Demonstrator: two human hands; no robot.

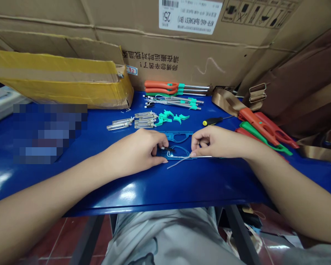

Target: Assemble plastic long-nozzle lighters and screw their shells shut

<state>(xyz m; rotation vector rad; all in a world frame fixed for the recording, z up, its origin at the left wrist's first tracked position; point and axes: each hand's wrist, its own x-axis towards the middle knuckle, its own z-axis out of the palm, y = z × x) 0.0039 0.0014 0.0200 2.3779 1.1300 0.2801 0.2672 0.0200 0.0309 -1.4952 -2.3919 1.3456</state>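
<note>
A blue plastic handle shell [179, 151] lies flat on the blue table [99, 173], with a thin metal rod [182, 160] running across its lower edge. My left hand [143, 149] is closed on the shell's left end, fingertips pinched around a small dark piece. My right hand [212, 141] is closed in a pinch at the shell's right end, where the rod sits. A second blue shell [179, 136] lies just behind, between my two hands.
Behind lie teal trigger pieces [171, 117], clear metal clips [132, 122], a black-handled screwdriver [213, 120] and finished orange-handled tools [165, 88]. Red and green handle shells [264, 130] lie at right by brown straps [228, 101]. Cardboard boxes [71, 79] line the back.
</note>
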